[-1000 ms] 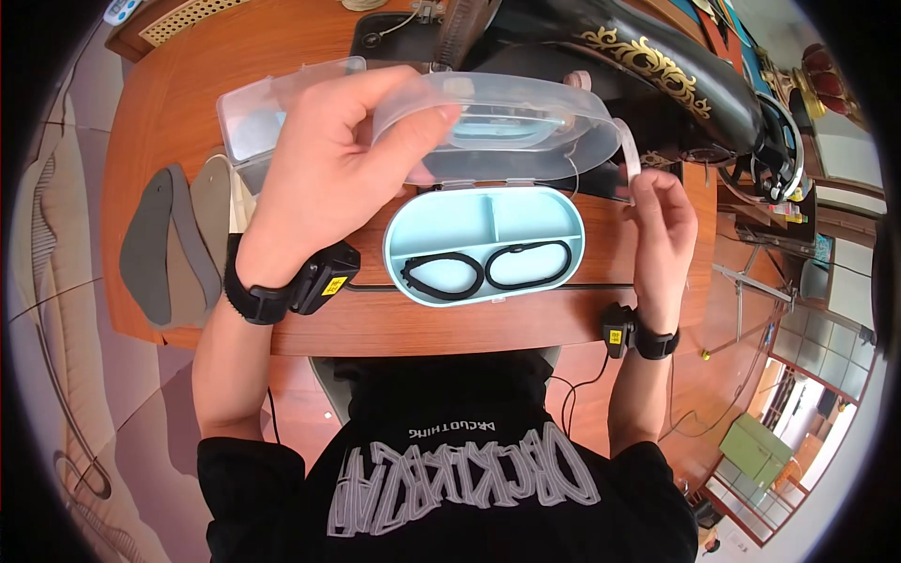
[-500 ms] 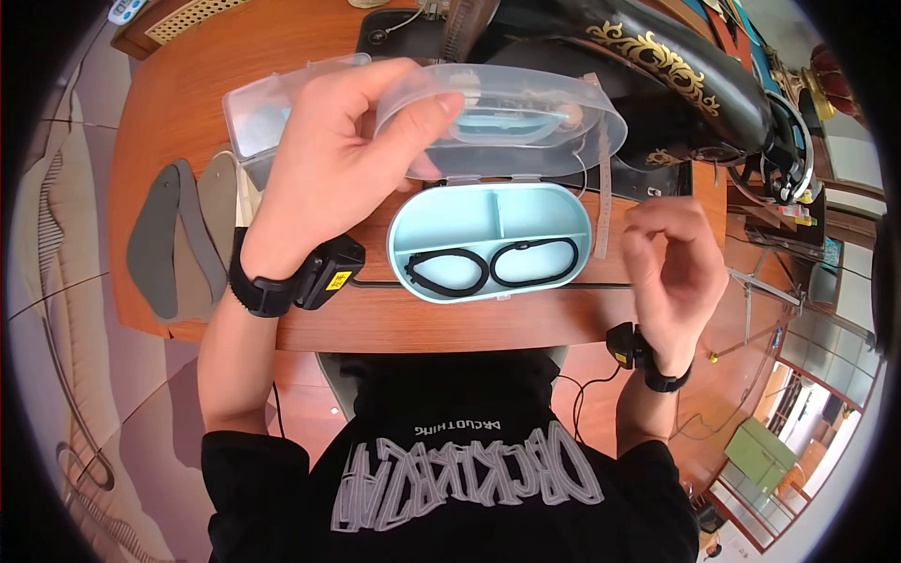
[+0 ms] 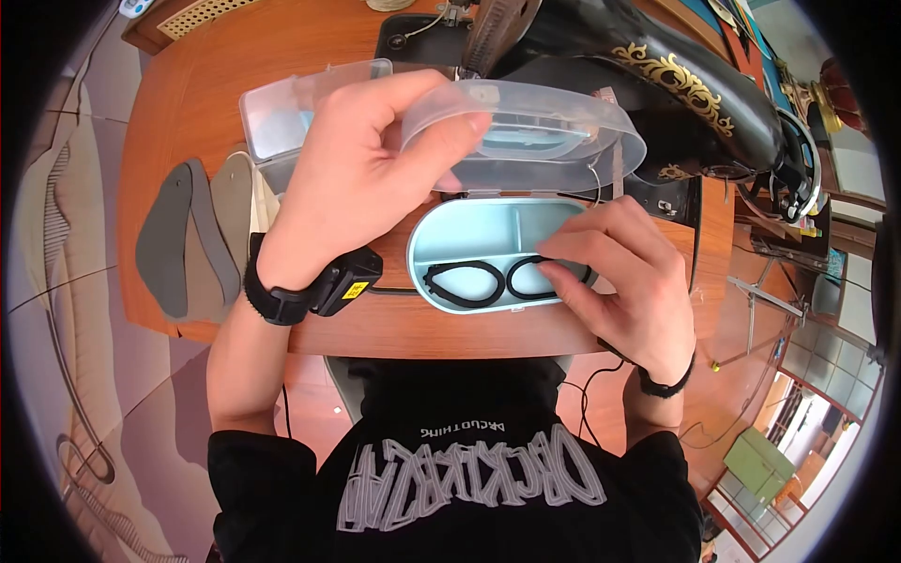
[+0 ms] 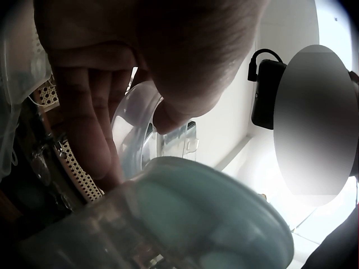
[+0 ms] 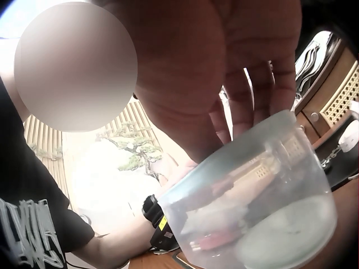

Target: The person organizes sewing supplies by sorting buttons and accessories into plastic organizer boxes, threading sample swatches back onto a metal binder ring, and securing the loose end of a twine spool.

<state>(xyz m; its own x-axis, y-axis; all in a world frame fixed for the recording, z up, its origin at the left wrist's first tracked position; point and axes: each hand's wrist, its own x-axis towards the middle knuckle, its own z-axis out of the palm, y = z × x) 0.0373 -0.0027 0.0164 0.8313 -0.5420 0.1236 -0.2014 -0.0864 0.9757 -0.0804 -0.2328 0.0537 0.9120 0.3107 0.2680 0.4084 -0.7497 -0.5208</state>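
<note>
My left hand (image 3: 375, 178) grips the raised translucent lid (image 3: 535, 169) of an oval box, thumb on its near side. Below the lid sits the box's light blue tray (image 3: 465, 225), with a divider wall and two loops in its front section. One black hair tie (image 3: 465, 302) lies at the left of that section. My right hand (image 3: 629, 281) reaches over the tray's right end and pinches the top edge of the other black hair tie (image 3: 511, 281), covering its right part. In the right wrist view my fingers dip behind the box's translucent wall (image 5: 224, 218).
A black sewing machine (image 3: 648, 75) with gold ornament stands behind the lid. A white strip (image 3: 617, 169) hangs at the lid's right end. To the left are an open clear plastic box (image 3: 272, 122) and several flat grey-brown shaped pieces (image 3: 164, 244), on a wooden table (image 3: 188, 94).
My right hand let go of the white strip, drew back to the right, then came left over the tray to the right hair tie. The left hand keeps its hold on the lid.
</note>
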